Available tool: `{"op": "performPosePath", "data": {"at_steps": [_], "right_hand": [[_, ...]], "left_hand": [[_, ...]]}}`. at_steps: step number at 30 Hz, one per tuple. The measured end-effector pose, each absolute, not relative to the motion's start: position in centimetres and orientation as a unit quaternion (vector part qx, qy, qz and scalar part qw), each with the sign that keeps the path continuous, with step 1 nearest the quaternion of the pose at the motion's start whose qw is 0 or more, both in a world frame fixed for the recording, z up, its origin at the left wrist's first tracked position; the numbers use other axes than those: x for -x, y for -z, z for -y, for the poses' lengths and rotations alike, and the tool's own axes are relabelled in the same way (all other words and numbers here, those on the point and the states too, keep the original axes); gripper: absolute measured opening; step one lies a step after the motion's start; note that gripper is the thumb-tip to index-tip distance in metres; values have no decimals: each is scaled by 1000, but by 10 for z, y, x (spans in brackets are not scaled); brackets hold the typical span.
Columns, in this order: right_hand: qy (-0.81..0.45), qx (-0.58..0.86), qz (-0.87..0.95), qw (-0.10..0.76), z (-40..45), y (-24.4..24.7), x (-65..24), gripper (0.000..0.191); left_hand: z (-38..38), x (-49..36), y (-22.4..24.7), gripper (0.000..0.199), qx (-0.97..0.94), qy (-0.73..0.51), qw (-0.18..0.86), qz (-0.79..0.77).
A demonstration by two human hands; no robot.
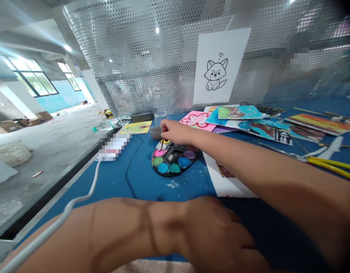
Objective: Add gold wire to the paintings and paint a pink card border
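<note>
We find the right hand (pixel 176 132) closed on a paintbrush (pixel 164 138), its tip at the palette (pixel 175 167) on the desk (pixel 169 193); the left hand (pixel 214 235) rests open and empty.

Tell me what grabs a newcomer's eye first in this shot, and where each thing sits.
A white sheet with a black-line fox drawing hangs on the perforated metal screen straight ahead. Below it, the right hand holds a red-handled brush at an oval paint palette on the blue table. Colorful painted cards spread out to the right.
</note>
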State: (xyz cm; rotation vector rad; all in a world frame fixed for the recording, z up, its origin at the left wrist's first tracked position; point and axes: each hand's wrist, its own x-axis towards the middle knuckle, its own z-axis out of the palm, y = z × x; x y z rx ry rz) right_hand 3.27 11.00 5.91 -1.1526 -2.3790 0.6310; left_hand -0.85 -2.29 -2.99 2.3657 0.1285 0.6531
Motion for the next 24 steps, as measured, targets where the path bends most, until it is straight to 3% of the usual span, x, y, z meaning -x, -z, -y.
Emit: {"op": "performPosePath", "data": {"at_steps": [14,24], "right_hand": [[-225,408,860,209,-107,-60,-33,20],[-230,406,860,208,-108,-58,-32,19]], "left_hand": [[23,4,39,49,-893,-270,355,-61],[26,9,29,34,-902,-269,330,-68]]}}
